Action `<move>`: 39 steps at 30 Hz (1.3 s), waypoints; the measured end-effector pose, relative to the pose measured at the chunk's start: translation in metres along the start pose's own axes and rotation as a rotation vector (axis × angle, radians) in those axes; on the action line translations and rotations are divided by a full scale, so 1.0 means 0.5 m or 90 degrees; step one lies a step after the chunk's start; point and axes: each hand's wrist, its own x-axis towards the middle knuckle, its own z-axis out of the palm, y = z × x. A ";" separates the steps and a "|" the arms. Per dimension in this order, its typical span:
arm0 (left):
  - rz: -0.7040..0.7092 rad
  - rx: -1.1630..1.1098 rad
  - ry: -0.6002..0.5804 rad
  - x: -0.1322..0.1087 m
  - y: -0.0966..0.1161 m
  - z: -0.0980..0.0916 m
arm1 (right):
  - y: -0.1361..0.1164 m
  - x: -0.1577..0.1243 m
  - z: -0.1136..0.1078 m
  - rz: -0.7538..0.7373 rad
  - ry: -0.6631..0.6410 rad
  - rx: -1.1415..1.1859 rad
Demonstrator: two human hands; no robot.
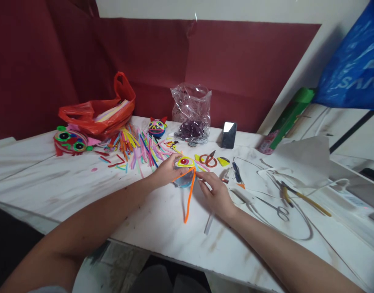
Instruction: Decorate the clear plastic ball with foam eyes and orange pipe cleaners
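Note:
A clear round ball (181, 181) with a yellow-rimmed eye and red centre on its upper side is held just above or on the table. My left hand (166, 171) is closed around its left side. An orange pipe cleaner (189, 203) runs across the ball, bends at its right side and hangs down toward the tabletop. There my right hand (216, 194) pinches the orange strip against the ball with its fingertips. Beside my right hand lies a white glue gun (242, 193). A translucent glue stick (208, 224) lies below that hand.
Loose pipe cleaners (148, 150), a red plastic bag (97, 116) and two decorated balls, one large (71, 140) and one small (158, 127), stand left. Red-handled scissors (208, 159), a phone (228, 135), silver scissors (280, 211), pliers (287, 197) and looping cables (309, 228) lie right.

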 end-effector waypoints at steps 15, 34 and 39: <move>0.006 0.018 0.013 0.003 -0.011 -0.009 | 0.034 -0.010 0.011 0.005 -0.018 -0.070; 0.110 0.034 -0.057 -0.003 -0.018 0.002 | 0.069 0.008 0.018 0.307 0.046 0.166; 0.115 0.066 -0.054 0.001 -0.026 -0.005 | 0.068 0.011 0.016 0.316 0.016 0.179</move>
